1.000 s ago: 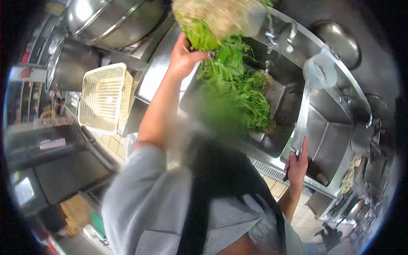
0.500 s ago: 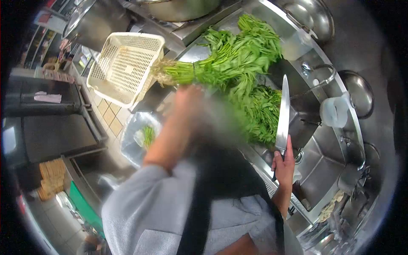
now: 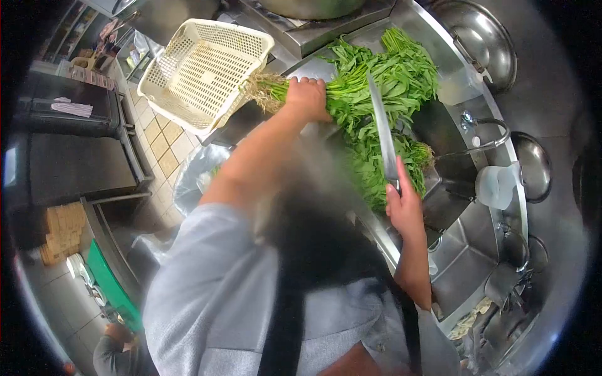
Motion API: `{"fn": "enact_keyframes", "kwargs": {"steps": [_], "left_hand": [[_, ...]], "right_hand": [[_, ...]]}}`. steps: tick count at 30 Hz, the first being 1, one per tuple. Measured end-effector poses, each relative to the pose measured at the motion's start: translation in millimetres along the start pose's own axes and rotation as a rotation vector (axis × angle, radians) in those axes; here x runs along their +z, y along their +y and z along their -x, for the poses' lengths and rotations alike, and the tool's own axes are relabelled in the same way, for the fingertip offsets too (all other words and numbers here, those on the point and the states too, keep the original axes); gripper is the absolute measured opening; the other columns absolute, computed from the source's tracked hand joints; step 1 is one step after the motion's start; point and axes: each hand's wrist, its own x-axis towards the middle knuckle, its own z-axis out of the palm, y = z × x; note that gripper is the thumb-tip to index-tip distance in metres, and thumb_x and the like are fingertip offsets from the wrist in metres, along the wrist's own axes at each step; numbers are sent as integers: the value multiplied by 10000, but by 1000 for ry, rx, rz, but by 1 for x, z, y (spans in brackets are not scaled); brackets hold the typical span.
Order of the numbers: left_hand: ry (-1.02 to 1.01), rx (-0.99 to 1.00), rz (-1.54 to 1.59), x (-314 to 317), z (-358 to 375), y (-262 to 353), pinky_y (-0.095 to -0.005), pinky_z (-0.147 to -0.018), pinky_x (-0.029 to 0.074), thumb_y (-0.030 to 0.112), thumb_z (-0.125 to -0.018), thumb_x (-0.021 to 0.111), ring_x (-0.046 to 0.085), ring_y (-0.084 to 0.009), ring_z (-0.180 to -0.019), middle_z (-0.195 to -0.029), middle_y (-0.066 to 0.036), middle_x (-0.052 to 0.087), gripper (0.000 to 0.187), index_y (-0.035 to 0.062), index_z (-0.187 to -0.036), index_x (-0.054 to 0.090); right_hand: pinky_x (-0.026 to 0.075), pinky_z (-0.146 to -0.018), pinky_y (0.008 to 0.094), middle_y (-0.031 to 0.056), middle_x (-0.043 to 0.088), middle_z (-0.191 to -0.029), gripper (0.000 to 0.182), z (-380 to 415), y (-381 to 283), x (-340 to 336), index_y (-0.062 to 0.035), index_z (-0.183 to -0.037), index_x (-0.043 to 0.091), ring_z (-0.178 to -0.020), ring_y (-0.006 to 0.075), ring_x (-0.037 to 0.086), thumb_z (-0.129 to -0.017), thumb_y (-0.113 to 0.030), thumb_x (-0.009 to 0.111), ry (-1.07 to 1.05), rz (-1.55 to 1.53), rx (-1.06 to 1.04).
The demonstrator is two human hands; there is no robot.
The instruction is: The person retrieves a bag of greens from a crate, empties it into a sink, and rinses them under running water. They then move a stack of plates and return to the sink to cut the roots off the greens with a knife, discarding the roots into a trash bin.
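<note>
**Trimming the bunch: hold near the roots, keep the blade clear of the knuckles**

At the upper left of the frame a cream perforated basket (image 3: 204, 66) leans tilted at the edge of the steel counter, just beside the root end of the greens. Below it, left of centre, a bag-lined bin (image 3: 199, 178) stands on the tiled floor.

Moving right, the left hand (image 3: 307, 97) sits in the upper middle, fingers wrapped closed around the stem end of the bunch of greens (image 3: 382, 75). The pale, tangled roots stick out to the left of the fist, and the leaves fan toward the upper right over the sink (image 3: 448, 135). A second heap of greens (image 3: 376, 169) lies lower in the basin.

Right of centre, the right hand (image 3: 404, 203) is clenched on the handle of the knife (image 3: 382, 128), whose blade points up the frame and crosses the leafy part of the bunch.

A good cut here would likely want the bunch held level and tight, the blade brought across the stems on the root side, well apart from the gripping fingers, so the roots can drop away from the sink. Wet stems could slip, so a firm hold matters.

At the right, a tap (image 3: 486, 128) arches over the sink, with a translucent jug (image 3: 498, 185) near it.
</note>
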Motion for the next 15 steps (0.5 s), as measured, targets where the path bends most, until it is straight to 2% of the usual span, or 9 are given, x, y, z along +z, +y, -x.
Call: {"fn": "enact_keyframes", "kwargs": {"steps": [1,2,4,5,7,8,11,13,15], "left_hand": [[-136,-34,-25,-4,0,-1,-486,-1074,369,599,-667,782,569,-287,-1220,-1263,-134,632,893,18,-1303,547],[-141,-37,-24,-1,6,-2,-486,-1074,369,599,-667,782,569,-287,-1220,-1263,-134,632,893,18,-1303,547],[38,-84,37,7,22,-5,-476,-904,476,549,-642,821,667,-296,-992,-1029,-111,706,648,70,-1050,662],[81,-97,26,11,27,-8,-482,-892,484,543,-642,823,675,-296,-969,-993,-126,709,637,69,-1040,675],[48,-116,21,6,31,-10,-477,-900,483,538,-643,826,669,-295,-993,-1026,-133,701,664,62,-1074,658],[22,-134,14,3,31,-10,-471,-908,481,533,-645,829,662,-293,-1017,-1058,-140,693,691,56,-1108,641],[139,-184,-79,7,33,6,-466,-927,475,537,-650,830,641,-291,-1070,-1135,-149,664,777,43,-1195,582],[111,-174,-64,13,28,8,-463,-941,471,542,-653,828,632,-291,-1090,-1155,-150,652,802,40,-1217,558],[85,-170,-43,14,24,9,-460,-954,467,548,-657,825,623,-292,-1110,-1176,-151,639,827,37,-1239,534]], "right_hand": [[505,-840,440,256,612,-1264,666,-6,-4,2,-223,-1546,327,-973,420,662,-945,-88,580,-9,18,-58],[505,-840,440,256,612,-1264,666,-10,-10,4,-223,-1546,327,-973,420,662,-945,-88,580,-15,18,-57],[499,-861,470,261,604,-1268,672,-20,-22,5,-224,-1545,326,-1029,464,627,-940,-86,585,-23,120,-201],[499,-861,470,261,604,-1268,672,-26,-22,7,-224,-1545,326,-1029,464,627,-940,-86,585,-23,119,-204],[497,-838,493,275,638,-1164,684,-33,-18,10,-235,-1545,317,-974,478,621,-935,-78,583,7,154,-383],[497,-838,493,275,638,-1164,684,-36,-19,9,-235,-1545,317,-974,478,621,-935,-78,583,4,154,-386],[491,-805,513,271,658,-1025,697,-47,-18,6,-246,-1548,304,-918,471,628,-932,-71,579,-67,240,-314],[485,-773,527,262,646,-920,700,-55,-14,6,-261,-1548,301,-869,464,628,-933,-66,572,-102,315,-301],[483,-769,532,264,645,-922,701,-60,-15,5,-265,-1548,297,-867,464,628,-934,-69,570,-152,348,-251]]}}
